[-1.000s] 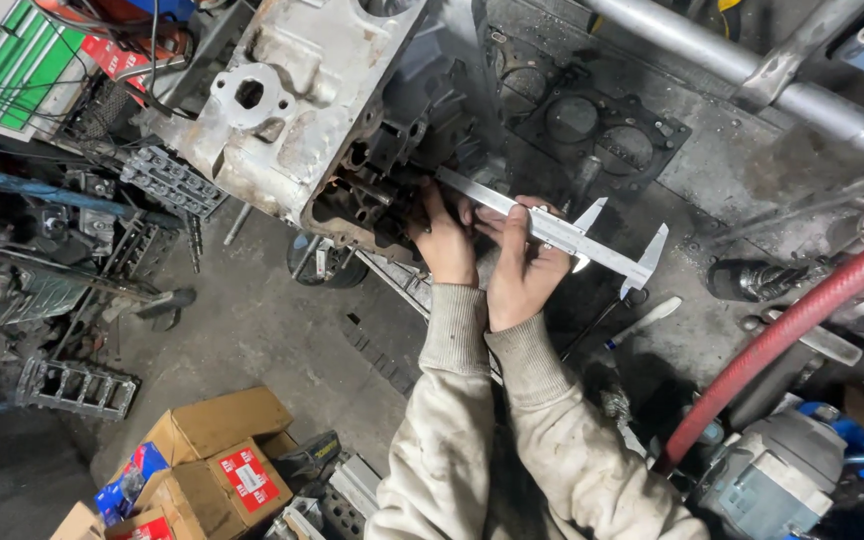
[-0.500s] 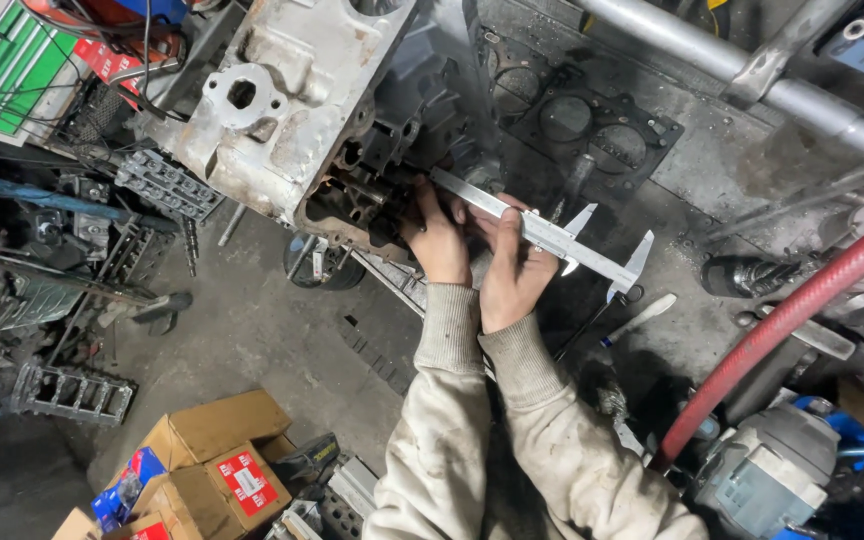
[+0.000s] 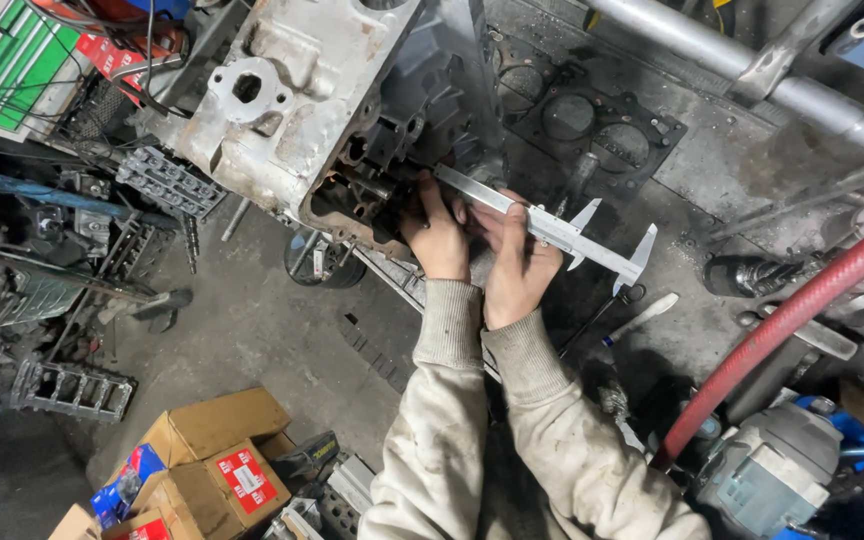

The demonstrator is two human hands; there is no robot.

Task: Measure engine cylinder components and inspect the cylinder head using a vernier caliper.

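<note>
Since the earlier frame our hands and the caliper have barely shifted; only the view has slid a little. The engine block (image 3: 302,110), large, grey and rust-stained, lies tilted on the grimy worktop (image 3: 752,180), a black gasket (image 3: 592,125) beside it. The caliper (image 3: 552,228) is a long silver steel bar, its jaws pointing away from the block and its thin end reaching into the block's open face. Our right hand (image 3: 517,265) grips its slider; our left hand (image 3: 439,238) presses against the block's edge, fingers curled.
</note>
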